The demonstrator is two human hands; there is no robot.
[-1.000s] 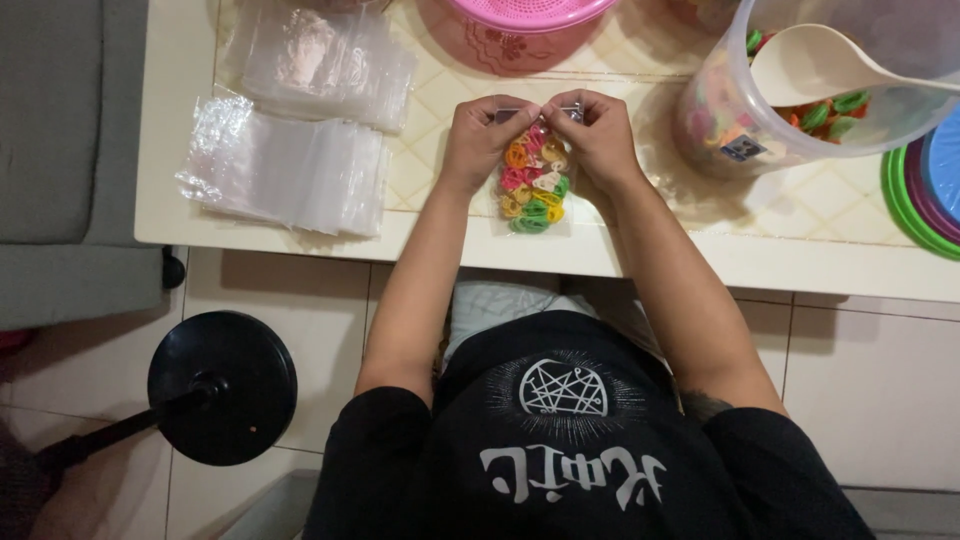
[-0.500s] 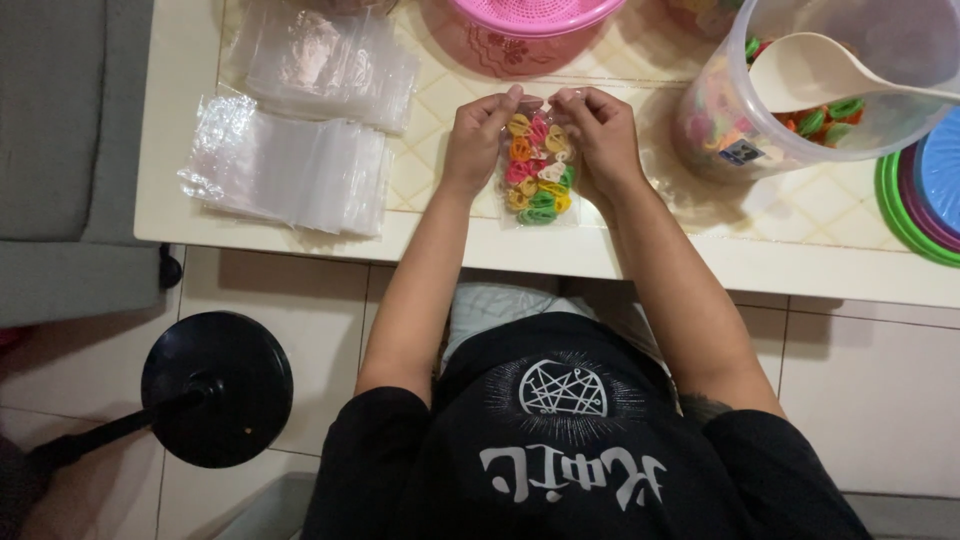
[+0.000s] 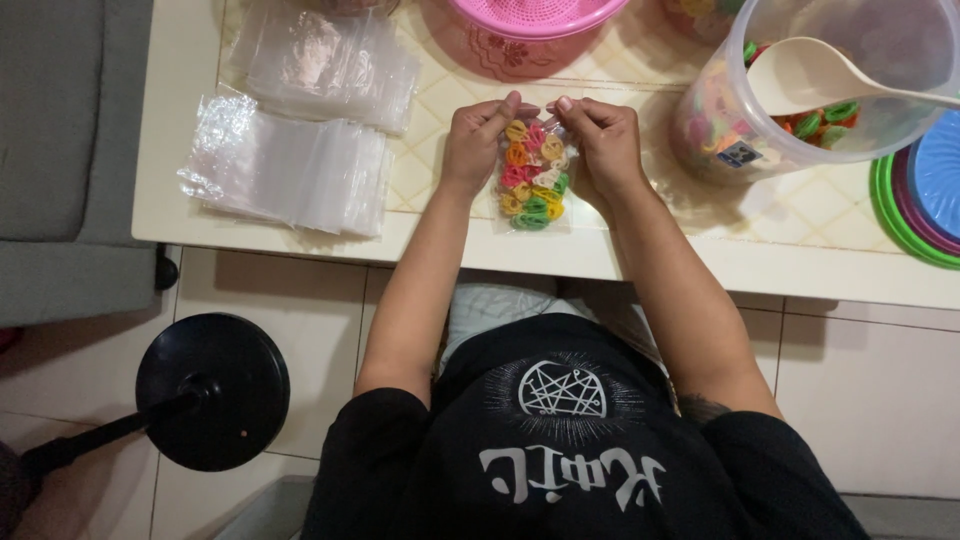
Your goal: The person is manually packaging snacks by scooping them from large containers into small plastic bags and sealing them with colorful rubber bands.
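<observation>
Left hand (image 3: pixel 478 140) and right hand (image 3: pixel 603 143) both pinched on top edge of small clear bag (image 3: pixel 533 172) of colourful clips, centre frame. Tip: press zip strip evenly end to end, bag flat on tabletop (image 3: pixel 480 235).

Two bare forearms, extended forward from short black sleeves and converging toward the midline. Left hand (image 3: pixel 478 140): palm down, knuckles uppermost, fingers curled, thumb and forefinger tips pressed together in a pinch. Right hand (image 3: pixel 603 140): mirrored pose, fingers curled inward, thumb and forefinger likewise pinched. The two pinches sit close together, nearly meeting (whether the fingertips of opposite hands touch cannot be told). Wrists roughly level; elbows bent and held apart.
</observation>
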